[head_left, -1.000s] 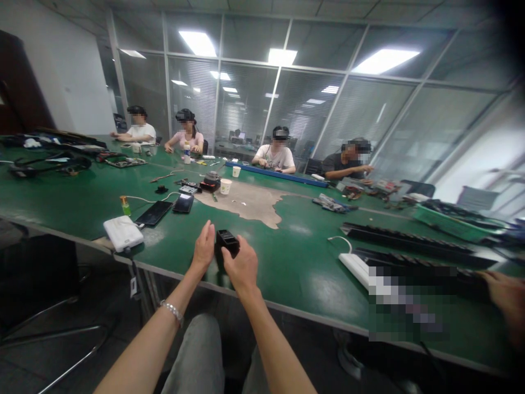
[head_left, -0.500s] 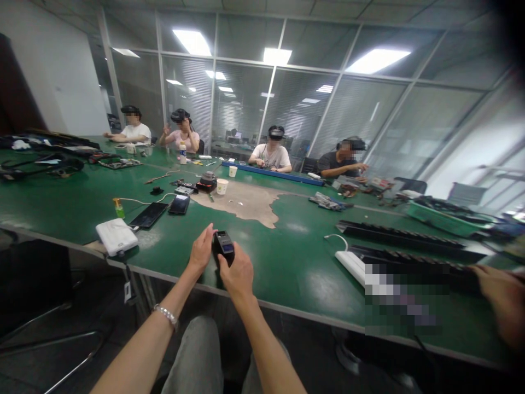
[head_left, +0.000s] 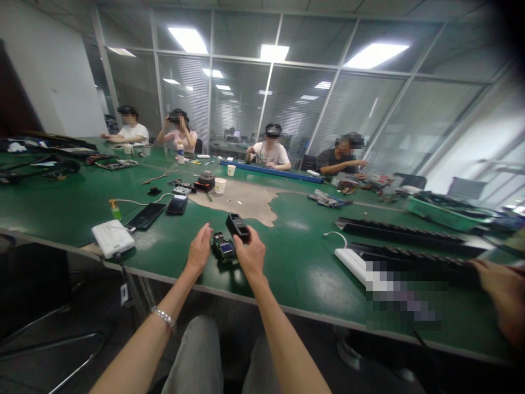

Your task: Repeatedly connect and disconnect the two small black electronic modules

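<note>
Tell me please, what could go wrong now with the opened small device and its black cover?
1. The right hand holds the black cover by its near end; it could slip and fall on the exposed board of the device base.
2. The base stands near the edge of the green table, the left hand only beside it; a nudge might push it off.

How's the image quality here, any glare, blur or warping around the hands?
Head view: hands crisp, right hand holding a black part, left hand beside the small device; ceiling lights blown out; edges bowed and soft; top right corner dark.
</note>
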A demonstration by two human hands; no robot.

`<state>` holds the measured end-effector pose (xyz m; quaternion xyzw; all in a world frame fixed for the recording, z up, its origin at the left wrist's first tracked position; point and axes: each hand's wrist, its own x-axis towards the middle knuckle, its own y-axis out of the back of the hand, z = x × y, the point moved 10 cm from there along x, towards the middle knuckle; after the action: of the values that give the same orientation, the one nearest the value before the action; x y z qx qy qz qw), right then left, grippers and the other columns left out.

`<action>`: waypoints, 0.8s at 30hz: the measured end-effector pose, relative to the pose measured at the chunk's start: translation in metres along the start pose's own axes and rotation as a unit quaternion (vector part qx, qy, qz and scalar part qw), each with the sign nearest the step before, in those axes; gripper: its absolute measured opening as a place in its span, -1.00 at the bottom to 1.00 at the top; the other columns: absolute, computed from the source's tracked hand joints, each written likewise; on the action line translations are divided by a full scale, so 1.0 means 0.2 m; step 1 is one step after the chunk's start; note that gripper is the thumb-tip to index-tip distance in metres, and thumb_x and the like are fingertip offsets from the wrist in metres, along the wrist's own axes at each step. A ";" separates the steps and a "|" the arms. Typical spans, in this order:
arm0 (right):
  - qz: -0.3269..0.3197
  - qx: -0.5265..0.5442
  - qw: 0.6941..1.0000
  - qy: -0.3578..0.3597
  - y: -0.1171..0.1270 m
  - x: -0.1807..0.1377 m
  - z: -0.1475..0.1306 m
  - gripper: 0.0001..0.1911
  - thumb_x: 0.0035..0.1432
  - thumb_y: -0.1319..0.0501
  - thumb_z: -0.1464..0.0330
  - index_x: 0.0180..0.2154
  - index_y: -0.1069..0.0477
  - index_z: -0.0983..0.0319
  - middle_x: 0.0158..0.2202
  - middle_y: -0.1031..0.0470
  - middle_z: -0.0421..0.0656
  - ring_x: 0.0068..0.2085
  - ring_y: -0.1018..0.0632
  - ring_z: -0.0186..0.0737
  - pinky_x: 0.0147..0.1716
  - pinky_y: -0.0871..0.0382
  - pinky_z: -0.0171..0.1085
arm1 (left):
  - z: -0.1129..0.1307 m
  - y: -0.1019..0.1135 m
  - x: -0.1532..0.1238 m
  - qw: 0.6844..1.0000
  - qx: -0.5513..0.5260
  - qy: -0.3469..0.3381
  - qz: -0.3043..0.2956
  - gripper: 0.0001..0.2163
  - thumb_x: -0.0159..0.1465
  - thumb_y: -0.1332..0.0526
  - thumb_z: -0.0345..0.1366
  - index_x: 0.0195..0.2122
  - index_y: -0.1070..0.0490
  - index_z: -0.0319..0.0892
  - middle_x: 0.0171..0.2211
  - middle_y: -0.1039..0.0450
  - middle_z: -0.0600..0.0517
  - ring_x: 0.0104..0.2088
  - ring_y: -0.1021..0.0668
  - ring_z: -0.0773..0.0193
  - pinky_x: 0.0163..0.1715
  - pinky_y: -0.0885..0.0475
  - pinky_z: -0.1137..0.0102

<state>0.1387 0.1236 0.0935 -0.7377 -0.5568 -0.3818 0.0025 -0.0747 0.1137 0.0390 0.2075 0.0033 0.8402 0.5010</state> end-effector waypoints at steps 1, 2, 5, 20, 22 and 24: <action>-0.006 -0.015 1.000 -0.002 -0.01 0.01 0.03 -0.51 0.13 -0.20 0.25 0.08 -0.36 0.26 -0.06 -0.53 -0.01 -0.08 -0.54 -0.08 -0.07 -0.36 -0.19 | 0.00 0.00 0.00 1.000 0.005 0.002 0.006 -0.42 0.36 0.14 0.11 0.17 -0.30 -0.18 0.05 -0.48 -0.14 0.10 -0.48 0.14 0.18 -0.26 0.21; -0.015 -0.031 0.999 -0.006 -0.03 0.01 0.07 -0.51 0.12 -0.20 0.25 0.08 -0.35 0.27 -0.08 -0.53 0.00 -0.09 -0.54 -0.07 -0.07 -0.36 -0.17 | -0.01 0.01 0.00 1.000 0.009 0.005 0.010 -0.42 0.36 0.14 0.11 0.17 -0.30 -0.18 0.04 -0.48 -0.14 0.10 -0.48 0.14 0.18 -0.26 0.20; -0.039 -0.080 0.996 -0.021 -0.07 0.00 0.16 -0.49 0.12 -0.19 0.25 0.09 -0.33 0.32 -0.12 -0.54 0.03 -0.13 -0.54 -0.02 -0.09 -0.36 -0.12 | -0.01 0.01 0.01 1.000 0.012 0.008 0.012 -0.43 0.36 0.13 0.10 0.16 -0.31 -0.17 0.02 -0.50 -0.12 0.09 -0.49 0.14 0.18 -0.27 0.21; -0.027 -0.086 0.996 0.010 -0.07 -0.05 0.22 -0.50 0.11 -0.19 0.31 0.08 -0.33 0.36 -0.07 -0.51 0.08 -0.05 -0.50 0.02 -0.02 -0.31 -0.07 | 0.01 -0.02 -0.01 1.000 0.022 0.014 -0.008 -0.44 0.36 0.14 0.09 0.19 -0.28 -0.15 -0.05 -0.55 -0.09 0.08 -0.49 0.15 0.20 -0.22 0.19; -0.019 -0.061 0.998 -0.012 -0.04 -0.05 0.21 -0.52 0.12 -0.19 0.29 0.07 -0.34 0.33 -0.09 -0.52 0.05 -0.09 -0.51 -0.02 -0.06 -0.34 -0.11 | 0.01 -0.02 0.00 1.000 0.014 0.015 -0.012 -0.44 0.36 0.13 0.09 0.19 -0.27 -0.16 -0.05 -0.55 -0.09 0.06 -0.51 0.14 0.19 -0.25 0.19; -0.005 -0.022 0.999 -0.023 0.00 -0.04 0.19 -0.52 0.14 -0.18 0.27 0.08 -0.34 0.30 -0.06 -0.52 0.03 -0.09 -0.53 -0.06 -0.07 -0.36 -0.15 | 0.00 -0.03 0.00 1.000 0.009 0.013 -0.011 -0.44 0.36 0.13 0.10 0.20 -0.27 -0.16 -0.05 -0.55 -0.09 0.04 -0.52 0.14 0.18 -0.26 0.19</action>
<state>0.1592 0.1330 0.0618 -0.7437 -0.5514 -0.3770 -0.0285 -0.0700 0.1165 0.0386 0.2008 0.0194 0.8369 0.5088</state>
